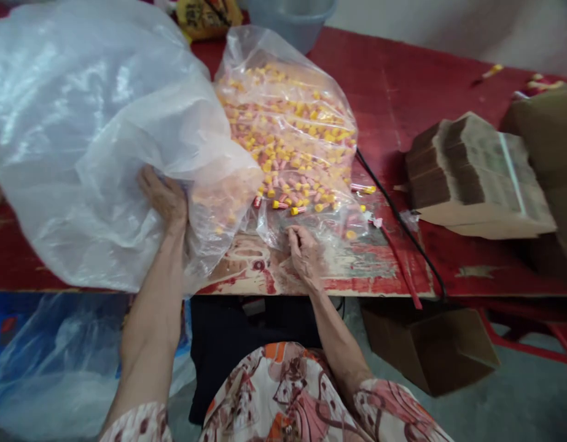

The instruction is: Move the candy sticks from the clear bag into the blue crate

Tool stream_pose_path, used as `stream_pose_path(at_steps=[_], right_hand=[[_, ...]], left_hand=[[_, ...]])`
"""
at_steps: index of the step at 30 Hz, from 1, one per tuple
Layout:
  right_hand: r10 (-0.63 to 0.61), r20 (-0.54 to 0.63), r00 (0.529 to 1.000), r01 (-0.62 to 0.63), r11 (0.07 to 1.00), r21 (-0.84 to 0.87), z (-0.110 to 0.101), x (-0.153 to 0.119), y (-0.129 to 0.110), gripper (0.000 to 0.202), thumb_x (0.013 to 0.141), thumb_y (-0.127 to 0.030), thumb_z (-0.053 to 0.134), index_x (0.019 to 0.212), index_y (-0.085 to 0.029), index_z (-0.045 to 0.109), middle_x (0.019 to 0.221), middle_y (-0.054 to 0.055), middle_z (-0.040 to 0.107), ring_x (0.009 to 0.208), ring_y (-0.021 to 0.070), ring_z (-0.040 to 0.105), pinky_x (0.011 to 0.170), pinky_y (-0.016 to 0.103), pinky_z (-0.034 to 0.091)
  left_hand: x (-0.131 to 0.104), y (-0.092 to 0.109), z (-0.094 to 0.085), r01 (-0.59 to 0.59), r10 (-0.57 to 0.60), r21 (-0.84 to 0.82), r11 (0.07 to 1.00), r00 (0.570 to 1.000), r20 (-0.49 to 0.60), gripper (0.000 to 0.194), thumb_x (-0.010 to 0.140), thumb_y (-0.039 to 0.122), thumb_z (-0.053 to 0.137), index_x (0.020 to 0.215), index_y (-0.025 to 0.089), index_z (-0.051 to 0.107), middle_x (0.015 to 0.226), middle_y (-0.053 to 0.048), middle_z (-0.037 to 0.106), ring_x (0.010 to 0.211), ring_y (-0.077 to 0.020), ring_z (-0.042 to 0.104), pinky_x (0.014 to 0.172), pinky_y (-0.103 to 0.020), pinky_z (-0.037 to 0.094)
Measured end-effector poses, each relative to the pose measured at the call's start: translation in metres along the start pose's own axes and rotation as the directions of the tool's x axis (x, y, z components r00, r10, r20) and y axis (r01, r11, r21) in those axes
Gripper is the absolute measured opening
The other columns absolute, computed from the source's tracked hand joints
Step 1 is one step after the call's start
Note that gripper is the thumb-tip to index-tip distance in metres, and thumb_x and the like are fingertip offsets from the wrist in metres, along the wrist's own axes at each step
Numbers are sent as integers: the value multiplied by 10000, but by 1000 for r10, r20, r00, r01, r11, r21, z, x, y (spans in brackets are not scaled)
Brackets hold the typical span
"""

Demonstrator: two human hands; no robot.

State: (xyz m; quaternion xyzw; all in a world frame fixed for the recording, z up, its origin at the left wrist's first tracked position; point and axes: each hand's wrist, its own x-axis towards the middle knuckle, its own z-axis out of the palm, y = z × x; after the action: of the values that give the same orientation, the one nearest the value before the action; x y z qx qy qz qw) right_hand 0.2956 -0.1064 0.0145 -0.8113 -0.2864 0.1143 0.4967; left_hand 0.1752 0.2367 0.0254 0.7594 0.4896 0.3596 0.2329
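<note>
A large milky plastic bag [99, 123], puffed up, fills the left of the table. My left hand [164, 195] presses against its side, fingers apart and partly lost in the folds. To the right lies a clear plastic bag [287, 123] full of small pink tubes with yellow caps. Some capped tubes [298, 210] lie at its near end. Near the front edge, my right hand [305, 253] is closed, thumb and finger pinching the loose film of the clear bag.
A tied stack of folded cardboard [481, 178] stands on the red table [379, 80] at right. A black cable [398, 215] and red strip [400, 264] cross toward the front edge. Behind are a grey bucket [295, 21] and yellow packet [207, 18]. Below sits an open carton [435, 350].
</note>
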Motion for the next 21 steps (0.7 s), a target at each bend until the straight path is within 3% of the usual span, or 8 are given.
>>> stream_pose_path(at_steps=[2, 7, 11, 13, 16, 19, 21], right_hand=[[-16, -7, 1000, 16, 1000, 2, 1, 1, -1, 316, 1118, -399, 491, 1087, -236, 760, 1045, 73, 786, 957, 227, 718, 940, 360, 566], [-41, -18, 999, 41, 999, -5, 6, 5, 3, 303, 1127, -341, 491, 1090, -237, 773, 1072, 70, 801, 1005, 222, 725, 973, 345, 575], [-65, -75, 995, 63, 998, -19, 11, 5, 7, 312, 1115, -292, 490, 1263, -220, 754, 1144, 87, 796, 1015, 223, 728, 997, 354, 597], [-93, -129, 987, 86, 995, -56, 13, 7, 8, 385, 1100, -246, 482, 1408, -210, 710, 1226, 113, 779, 1081, 238, 728, 1028, 378, 607], [-142, -132, 981, 121, 981, -153, 12, 17, 4, 494, 1096, -192, 460, 1552, -229, 647, 1382, 144, 725, 1220, 258, 706, 1052, 394, 615], [-128, -97, 987, 100, 962, -253, 11, 34, 0, 525, 1113, -176, 438, 1594, -256, 632, 1477, 142, 675, 1251, 268, 693, 992, 375, 632], [-90, -74, 993, 61, 941, -333, 12, 46, -2, 506, 1111, -176, 450, 1566, -246, 660, 1491, 153, 658, 1204, 282, 701, 920, 373, 639]], left_hand=[[2, 4, 0, 44, -41, 53, 998, 998, -49, 439, 1035, 39, 464, 1467, -38, 463, 1573, -302, 493, 1547, -348, 423, 1350, -556, 312], [1, 9, -2, 91, -88, 29, 995, 992, -87, 335, 1011, 108, 476, 1340, 136, 534, 1453, -214, 607, 1431, -347, 584, 1259, -537, 454], [-4, 12, -6, 97, -96, 11, 995, 993, -64, 178, 967, 189, 556, 1136, 222, 513, 1237, -129, 655, 1289, -350, 664, 1194, -536, 517], [-6, 13, -7, 90, -90, -2, 996, 994, -56, 164, 937, 191, 587, 982, 261, 445, 1085, -79, 623, 1228, -336, 669, 1172, -524, 530], [-7, 11, -7, 62, -62, -10, 998, 997, -50, 324, 894, 136, 599, 842, 293, 321, 898, -17, 472, 1180, -316, 636, 1181, -522, 509], [-8, 8, -7, 31, -32, -20, 999, 999, -28, 356, 863, 66, 579, 804, 294, 312, 869, 5, 379, 1155, -288, 595, 1188, -519, 494], [-10, 6, -7, 4, -4, -28, 1000, 1000, -7, 332, 862, 62, 595, 807, 280, 351, 912, -11, 427, 1177, -278, 577, 1187, -512, 501]])
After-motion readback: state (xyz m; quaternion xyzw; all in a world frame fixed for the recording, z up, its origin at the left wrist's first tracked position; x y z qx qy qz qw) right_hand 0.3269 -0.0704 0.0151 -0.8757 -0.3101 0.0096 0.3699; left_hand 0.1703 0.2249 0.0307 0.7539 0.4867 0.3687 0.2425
